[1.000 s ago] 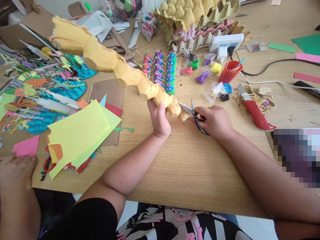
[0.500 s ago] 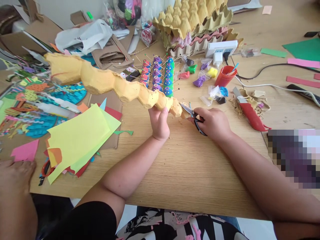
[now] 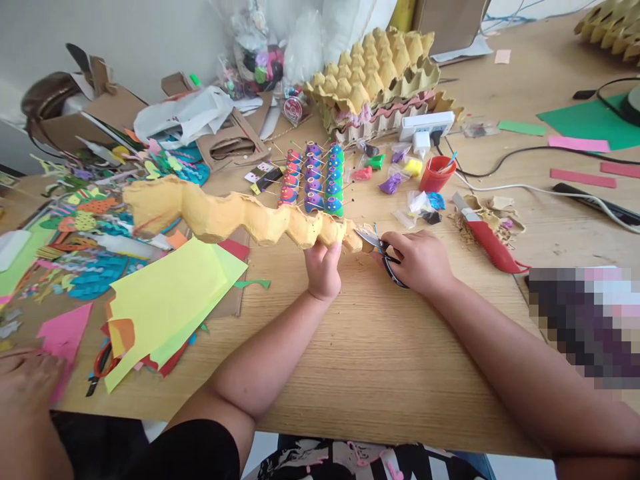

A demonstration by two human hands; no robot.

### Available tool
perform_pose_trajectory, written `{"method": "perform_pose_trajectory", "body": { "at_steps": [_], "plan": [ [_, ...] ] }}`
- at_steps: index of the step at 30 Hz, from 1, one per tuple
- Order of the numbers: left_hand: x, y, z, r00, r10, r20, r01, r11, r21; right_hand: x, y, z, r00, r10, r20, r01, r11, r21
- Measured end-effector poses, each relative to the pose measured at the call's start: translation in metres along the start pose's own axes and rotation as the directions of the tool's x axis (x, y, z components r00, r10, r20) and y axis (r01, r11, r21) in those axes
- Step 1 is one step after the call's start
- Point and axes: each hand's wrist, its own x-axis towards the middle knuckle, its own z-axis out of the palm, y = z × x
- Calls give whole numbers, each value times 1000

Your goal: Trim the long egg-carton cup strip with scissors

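A long yellow egg-carton strip point(image 3: 260, 220) is held up over the table, its wide end to the left. My left hand point(image 3: 324, 270) grips it from below near its right part, thumb against the cups. My right hand point(image 3: 423, 263) is closed on black-handled scissors point(image 3: 393, 267), whose blades lie against the strip's right end. Just behind the strip stand three painted carton rows, a red-and-blue one point(image 3: 290, 177), a purple one point(image 3: 314, 177) and a green-and-blue one point(image 3: 335, 179), with pins sticking out.
Yellow paper point(image 3: 175, 293) lies at the left, near another person's hand point(image 3: 30, 373). Stacked egg trays point(image 3: 375, 73), a power strip point(image 3: 427, 125) and a red cup point(image 3: 437, 175) stand behind. A red cutter point(image 3: 493, 243) lies at the right.
The camera view has shifted, showing more of the back and right. The strip's wide left end sits lower, so the strip is more level. Both hands keep their holds.
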Motion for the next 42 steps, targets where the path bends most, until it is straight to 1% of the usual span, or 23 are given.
{"method": "perform_pose_trajectory", "body": {
  "at_steps": [6, 10, 14, 16, 18, 21, 22, 24, 26, 30, 32, 36, 39, 42],
  "plan": [
    [-2, -1, 1, 999, -29, -33, 29, 1000, 5, 0, 1, 2, 1000, -8, 12, 8, 1000, -16],
    [-3, -2, 1, 998, -25, -52, 23, 999, -36, 0, 3, 2, 1000, -20, 6, 20, 999, -36],
    [-2, -3, 0, 999, -13, -39, 13, 1000, -8, 0, 3, 4, 1000, 5, -7, -5, 1000, -25],
    [-2, -3, -1, 1000, -12, -23, 12, 1000, 19, 0, 3, 5, 999, 42, -16, -41, 999, 25],
    [-2, -3, -1, 1000, -9, -12, 9, 999, 32, 0, 5, 7, 992, 123, -31, -118, 985, 125],
    [-2, -2, 0, 1000, -13, -15, 13, 999, 40, 0, 7, 9, 962, 269, -43, -240, 913, 330],
    [-1, 0, 0, 999, -20, -24, 21, 999, 38, 0, 8, 9, 954, 297, -41, -258, 884, 390],
    [-1, 2, 2, 998, -38, -47, 39, 999, 29, 0, 8, 8, 954, 298, -24, -254, 851, 460],
    [0, 5, 3, 997, -40, -60, 41, 999, 13, 0, 5, 7, 969, 247, 5, -224, 868, 443],
    [0, 5, 2, 999, 16, -31, -16, 1000, -5, -1, -4, 3, 992, 119, 38, -125, 957, 262],
    [-1, 5, 1, 999, 32, -5, -32, 999, 20, 0, -7, 2, 993, 113, 44, -119, 972, 203],
    [-3, 6, 0, 998, 52, 31, -54, 995, 81, 2, -7, 3, 989, 149, 3, -148, 980, 134],
    [-5, 6, 0, 996, 71, 55, -75, 994, 76, 2, -3, 3, 993, 118, -14, -116, 987, 116],
    [-4, 3, -1, 993, 103, 52, -105, 993, 52, 2, 0, 3, 998, 66, -19, -63, 992, 112]
  ]
}}
